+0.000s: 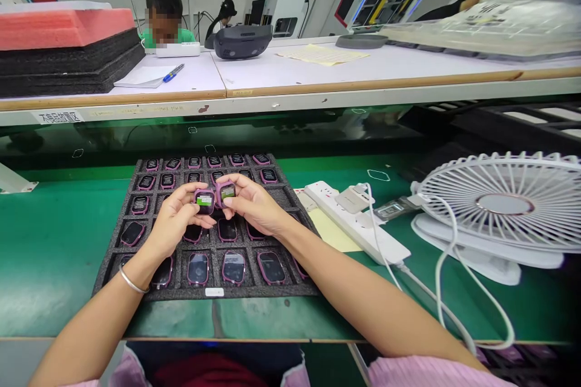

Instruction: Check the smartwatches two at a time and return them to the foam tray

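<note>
Okay, so the left hand was pinching one pink-framed smartwatch between thumb and fingers, and the right hand was pinching another smartwatch the same way. Both watches were almost touching, held just above a black foam tray packed with more watches on a green workbench. A white power strip sat just right of the tray.

Pink smartwatches, black foam tray, green bench

Bright, even indoor light puts glare on the watch screens; edges blur.
</note>
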`<state>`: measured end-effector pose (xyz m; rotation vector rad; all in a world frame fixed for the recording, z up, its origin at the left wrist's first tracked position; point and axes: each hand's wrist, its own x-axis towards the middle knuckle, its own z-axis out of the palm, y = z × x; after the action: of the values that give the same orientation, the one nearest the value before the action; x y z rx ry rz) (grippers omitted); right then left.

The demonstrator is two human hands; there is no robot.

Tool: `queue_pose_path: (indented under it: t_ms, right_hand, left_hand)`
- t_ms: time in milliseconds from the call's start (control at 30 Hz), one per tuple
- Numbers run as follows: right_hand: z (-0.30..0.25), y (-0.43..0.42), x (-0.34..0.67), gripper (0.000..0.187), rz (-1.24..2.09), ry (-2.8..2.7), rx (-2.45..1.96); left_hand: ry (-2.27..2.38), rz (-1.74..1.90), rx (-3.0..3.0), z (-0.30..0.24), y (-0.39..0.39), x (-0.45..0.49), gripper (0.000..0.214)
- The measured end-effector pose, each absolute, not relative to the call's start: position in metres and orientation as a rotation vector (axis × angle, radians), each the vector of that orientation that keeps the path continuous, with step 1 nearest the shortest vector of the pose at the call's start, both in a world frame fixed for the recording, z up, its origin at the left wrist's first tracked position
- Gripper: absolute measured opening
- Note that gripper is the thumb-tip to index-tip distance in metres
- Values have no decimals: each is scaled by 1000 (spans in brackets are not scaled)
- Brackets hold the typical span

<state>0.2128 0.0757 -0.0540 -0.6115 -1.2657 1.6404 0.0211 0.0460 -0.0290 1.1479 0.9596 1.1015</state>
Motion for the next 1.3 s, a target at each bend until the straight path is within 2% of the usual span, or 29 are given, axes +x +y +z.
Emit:
queue_pose_path:
  t_ms: [1067,1300]
  right_hand:
    - [-52,75,215,39,1697,-1263,-582]
    - [-53,74,216,44,1716,-1296,-533]
  left_hand:
    - [980,1140,1219,-32,46,21,41]
    - [986,1169,1248,-32,48,22,44]
